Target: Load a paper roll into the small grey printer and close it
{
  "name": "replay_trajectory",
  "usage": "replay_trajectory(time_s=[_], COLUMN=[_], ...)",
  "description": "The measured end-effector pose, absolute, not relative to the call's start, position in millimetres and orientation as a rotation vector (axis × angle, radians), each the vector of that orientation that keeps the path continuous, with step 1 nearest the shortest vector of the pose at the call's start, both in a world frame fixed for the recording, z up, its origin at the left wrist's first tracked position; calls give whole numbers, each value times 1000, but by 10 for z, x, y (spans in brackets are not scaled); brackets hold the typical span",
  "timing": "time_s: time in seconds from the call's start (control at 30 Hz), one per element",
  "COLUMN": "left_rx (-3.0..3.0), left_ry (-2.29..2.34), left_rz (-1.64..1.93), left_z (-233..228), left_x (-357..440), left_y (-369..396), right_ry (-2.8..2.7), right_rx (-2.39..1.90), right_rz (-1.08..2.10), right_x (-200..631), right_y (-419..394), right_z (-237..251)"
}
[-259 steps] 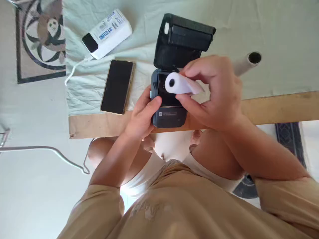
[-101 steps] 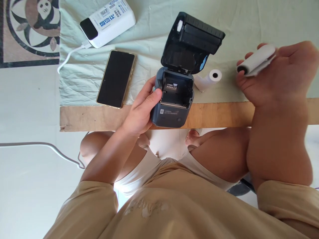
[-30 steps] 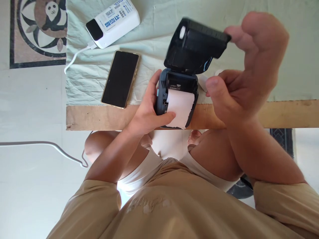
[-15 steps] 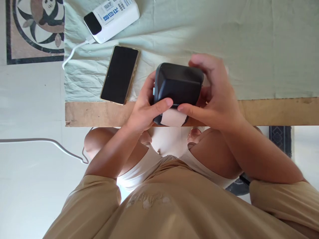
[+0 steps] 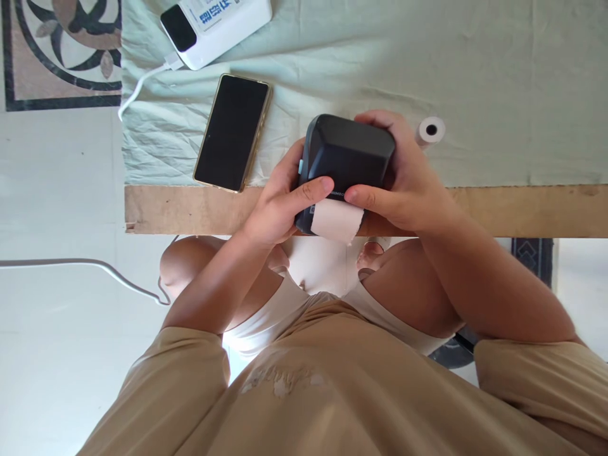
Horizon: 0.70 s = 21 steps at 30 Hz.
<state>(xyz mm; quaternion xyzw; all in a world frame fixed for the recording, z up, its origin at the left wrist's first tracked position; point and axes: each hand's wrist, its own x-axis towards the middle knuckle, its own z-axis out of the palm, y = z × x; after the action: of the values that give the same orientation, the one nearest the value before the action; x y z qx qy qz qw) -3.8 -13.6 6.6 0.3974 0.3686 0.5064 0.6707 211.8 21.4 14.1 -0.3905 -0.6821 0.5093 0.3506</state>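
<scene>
With the lid of the small printer (image 5: 349, 155) lying shut over its body, I am judging the paper loading as nearly complete: a strip of paper (image 5: 335, 221) is hanging out of the front slot, and what is left, as far as I can judge, is trimming or feeding that ragged strip. I am gripping the printer with both hands at the near edge of the wooden board (image 5: 522, 209), on the pale green cloth (image 5: 475, 76). My left hand (image 5: 278, 209) is wrapping the left side, thumb pressing the front lip. My right hand (image 5: 408, 183) is cupping the right side, thumb pressing beside it. The casing is dark, glossy and rounded. 1 spare paper roll (image 5: 430, 130) is lying just behind my right hand.
</scene>
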Motion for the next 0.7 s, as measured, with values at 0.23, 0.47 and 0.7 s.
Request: replay_trajectory(time_s=[0.23, 0.47, 0.7], left_rx=[760, 666, 664], left_ry=[821, 899, 923], left_rz=[1219, 1313, 1344], left_z=[128, 99, 162], left_x=[81, 99, 119], left_y=[-108, -60, -87], right_ry=[-1900, -1980, -2046], right_rx=[-1070, -1088, -998], right_rz=[1080, 868, 858], right_x=[2138, 2127, 2172], right_y=[202, 81, 137], right_z=[138, 319, 318])
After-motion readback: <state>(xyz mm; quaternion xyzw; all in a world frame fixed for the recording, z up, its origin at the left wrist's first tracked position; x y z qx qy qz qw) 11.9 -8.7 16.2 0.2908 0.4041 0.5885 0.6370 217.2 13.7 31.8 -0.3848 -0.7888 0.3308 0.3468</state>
